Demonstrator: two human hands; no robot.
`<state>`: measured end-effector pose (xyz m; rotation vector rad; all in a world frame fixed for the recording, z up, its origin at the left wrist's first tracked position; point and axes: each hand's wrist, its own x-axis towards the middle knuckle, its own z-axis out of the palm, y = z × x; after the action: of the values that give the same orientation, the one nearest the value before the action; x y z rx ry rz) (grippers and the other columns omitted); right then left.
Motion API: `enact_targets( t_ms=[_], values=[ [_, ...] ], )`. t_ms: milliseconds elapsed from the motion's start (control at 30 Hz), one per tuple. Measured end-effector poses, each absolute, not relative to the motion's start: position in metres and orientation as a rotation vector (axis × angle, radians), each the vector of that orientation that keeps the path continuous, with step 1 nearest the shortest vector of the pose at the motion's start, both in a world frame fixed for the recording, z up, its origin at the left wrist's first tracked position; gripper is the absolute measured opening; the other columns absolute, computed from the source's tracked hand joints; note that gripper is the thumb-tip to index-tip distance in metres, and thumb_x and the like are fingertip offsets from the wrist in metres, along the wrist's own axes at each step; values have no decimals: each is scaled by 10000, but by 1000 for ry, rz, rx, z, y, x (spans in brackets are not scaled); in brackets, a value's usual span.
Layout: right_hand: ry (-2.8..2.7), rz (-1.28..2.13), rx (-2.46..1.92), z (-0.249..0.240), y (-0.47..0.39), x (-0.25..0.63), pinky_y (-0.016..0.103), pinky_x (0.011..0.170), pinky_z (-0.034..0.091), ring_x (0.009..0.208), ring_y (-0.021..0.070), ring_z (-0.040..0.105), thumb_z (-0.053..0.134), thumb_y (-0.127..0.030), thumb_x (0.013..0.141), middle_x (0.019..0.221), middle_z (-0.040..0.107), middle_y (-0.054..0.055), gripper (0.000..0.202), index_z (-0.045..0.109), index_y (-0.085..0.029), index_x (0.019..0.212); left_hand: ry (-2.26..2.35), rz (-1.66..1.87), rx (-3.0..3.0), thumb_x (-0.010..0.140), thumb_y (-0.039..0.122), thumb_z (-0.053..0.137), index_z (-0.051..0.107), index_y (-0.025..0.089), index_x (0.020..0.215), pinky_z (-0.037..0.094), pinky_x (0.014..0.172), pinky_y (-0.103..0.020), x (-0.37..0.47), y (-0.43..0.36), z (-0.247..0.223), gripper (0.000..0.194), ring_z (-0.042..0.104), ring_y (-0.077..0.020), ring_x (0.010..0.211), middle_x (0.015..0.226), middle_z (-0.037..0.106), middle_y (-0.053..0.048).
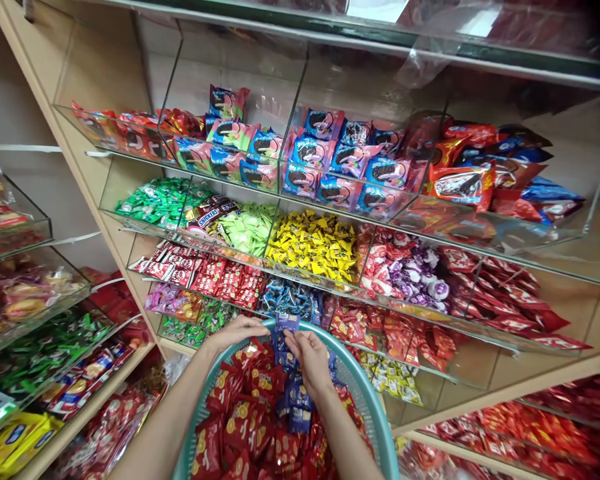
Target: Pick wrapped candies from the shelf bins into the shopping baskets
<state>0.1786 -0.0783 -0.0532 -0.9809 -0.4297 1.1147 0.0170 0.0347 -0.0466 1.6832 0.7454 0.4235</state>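
**Right hand pinches a blue packet at the basket's far rim**

At the lower centre of the frame, the right hand [307,353] has its fingers drawn narrow on a blue packet [287,323], which stands out over the far rim of the green basket [377,400]. The left hand [245,329] rests its fingers on the rim, to the left of that packet; its thumb is hidden, so I cannot tell how far its grip is closed.

In the basket, red packets [245,427] fill most of the space, with more blue packets [299,393] in a strip near the middle, below the right hand. Just beyond the rim, dark blue wrapped sweets [290,300] fill a clear compartment, and red packets with orange prints [355,323] sit to their right. Yellow sweets [313,247] lie higher up, near the centre.

For good handling, I judge that a light 2-sided pinch suits the thin wrapper, as hard squeezing could crush what is inside. The left hand would do well to keep the basket level, since a tilt could slide the loose packets together.
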Motion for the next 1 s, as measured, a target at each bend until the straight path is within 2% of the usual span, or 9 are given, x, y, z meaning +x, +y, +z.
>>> enact_targets(
  t_ms=[233, 333, 467, 633, 833, 1000],
  values=[
    [-431, 1164, -982, -62, -73, 165, 308, 844, 467, 905, 197, 612, 696, -291, 623, 706, 602, -5, 230, 524, -151, 685, 694, 420, 1703, 640, 422, 631, 678, 171, 797, 365, 820, -236, 16, 42, -55, 299, 545, -181, 883, 899, 645, -34],
    [-434, 1179, -979, -61, -74, 165, 309, 849, 462, 931, 204, 602, 696, -295, 625, 712, 604, -4, 228, 525, -154, 680, 699, 407, 1656, 636, 408, 640, 658, 168, 853, 371, 799, -233, 16, 44, -57, 324, 542, -168, 856, 912, 634, -32],
    [-450, 1215, -969, -62, -74, 162, 317, 850, 459, 939, 209, 599, 687, -301, 637, 719, 611, 2, 222, 526, -157, 691, 686, 425, 1650, 638, 411, 633, 641, 153, 763, 368, 739, -219, 17, 42, -56, 287, 523, -149, 784, 821, 613, -9],
    [-463, 1209, -1009, -68, -73, 160, 313, 828, 465, 881, 198, 620, 684, -323, 631, 701, 607, 1, 238, 524, -160, 696, 683, 416, 1617, 642, 385, 628, 586, 158, 702, 351, 659, -197, 16, 44, -57, 238, 478, -112, 683, 711, 553, 27],
    [-560, 1148, -1117, -69, -71, 168, 299, 786, 476, 783, 175, 635, 682, -337, 613, 643, 578, -10, 251, 519, -151, 658, 660, 430, 1626, 617, 330, 635, 586, 154, 652, 358, 705, -207, 15, 51, -65, 187, 494, -127, 715, 716, 563, 17],
    [-755, 1092, -1172, -70, -72, 175, 300, 760, 483, 763, 163, 631, 604, -358, 697, 704, 594, 7, 218, 527, -158, 736, 663, 418, 1601, 615, 346, 633, 584, 154, 651, 358, 683, -205, 14, 51, -66, 201, 498, -126, 707, 723, 570, 19]
  ],
)
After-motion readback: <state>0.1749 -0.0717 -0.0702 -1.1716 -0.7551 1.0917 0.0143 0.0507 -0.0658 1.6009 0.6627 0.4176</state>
